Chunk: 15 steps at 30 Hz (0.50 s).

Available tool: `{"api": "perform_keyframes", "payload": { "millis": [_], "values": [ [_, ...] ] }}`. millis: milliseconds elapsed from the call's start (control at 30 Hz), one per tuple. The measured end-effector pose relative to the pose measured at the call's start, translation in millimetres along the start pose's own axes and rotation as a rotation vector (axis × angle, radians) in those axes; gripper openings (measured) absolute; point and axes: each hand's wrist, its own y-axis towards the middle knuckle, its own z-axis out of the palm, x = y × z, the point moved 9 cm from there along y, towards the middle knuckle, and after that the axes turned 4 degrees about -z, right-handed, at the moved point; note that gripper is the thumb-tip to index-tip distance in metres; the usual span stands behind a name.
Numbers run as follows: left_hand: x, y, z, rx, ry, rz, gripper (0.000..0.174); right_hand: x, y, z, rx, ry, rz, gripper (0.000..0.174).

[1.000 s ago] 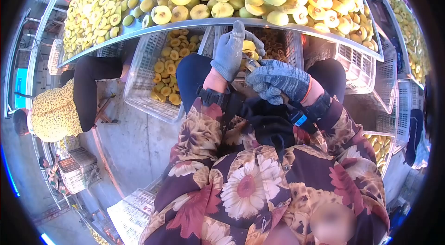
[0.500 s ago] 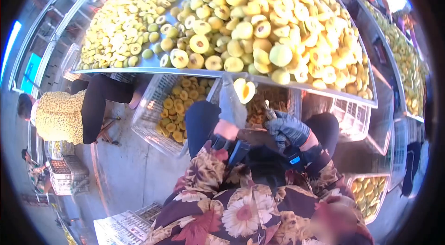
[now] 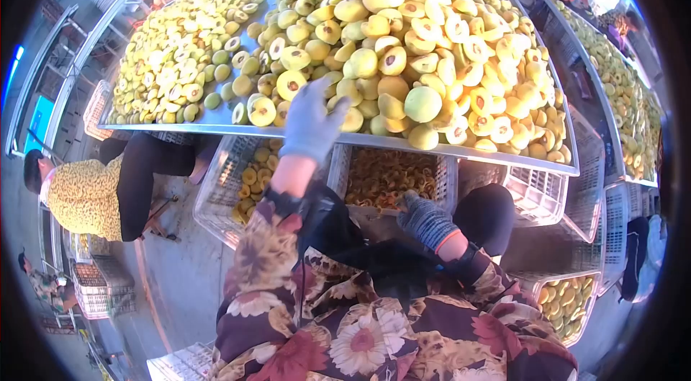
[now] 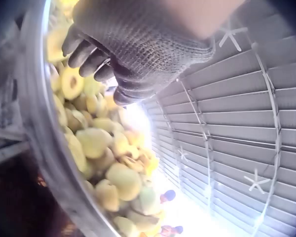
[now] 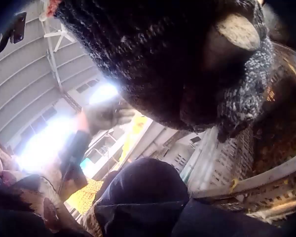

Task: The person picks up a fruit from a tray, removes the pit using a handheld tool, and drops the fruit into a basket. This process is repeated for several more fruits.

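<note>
Metal table [image 3: 504, 158] holds halved yellow fruit [image 3: 421, 104] under the gloved left hand [image 3: 311, 122].

Right hand [image 3: 426, 220] in dark knit glove: fingers out of sight, any held object undeterminable. Steel tray [image 3: 216, 127] of halved yellow fruit [image 3: 422, 102]: far end cropped at top.

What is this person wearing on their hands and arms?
The left hand wears a light grey knit glove. The right hand wears a darker, blue-grey speckled knit glove with an orange cuff edge. Both sleeves are dark maroon fabric printed with large cream and brown flowers. A black strap circles each wrist.
</note>
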Motion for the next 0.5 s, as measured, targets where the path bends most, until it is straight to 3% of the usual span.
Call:
{"api": "perform_keyframes", "payload": {
  "millis": [33, 100, 200, 300, 400, 467, 500],
  "values": [
    [-30.4, 16.0, 10.6, -0.021, 0.037, 0.132, 0.054, -0.1, -2.3, -2.1, 0.001, 0.028, 0.004, 0.04],
    [-54.3, 45.2, 44.1, 0.072, -0.04, 0.056, 0.059, -8.4, -5.2, -2.9, -0.052, 0.027, 0.004, 0.037],
    [-64.4, 77.0, 89.5, 0.358, 0.222, -0.215, 0.066, -13.7, -13.6, -15.2, -0.112, 0.053, -0.021, 0.034],
    [-72.0, 99.5, 125.9, 0.612, 0.332, -0.093, 0.069, -25.6, -26.3, -22.5, -0.167, 0.089, -0.075, 0.031],
    [-61.6, 101.1, 139.2, 0.6, 0.321, 0.152, 0.058, -31.0, -29.5, -31.7, -0.082, 0.077, 0.03, 0.031],
    [-47.9, 97.8, 142.7, 0.479, 0.305, 0.233, 0.052, -17.3, -35.9, -33.2, -0.198, 0.05, -0.321, 0.03],
    [-50.8, 92.1, 134.8, 0.41, 0.316, 0.236, 0.049, -22.6, -26.6, -37.0, -0.269, 0.084, -0.394, 0.029]
  ]
}}
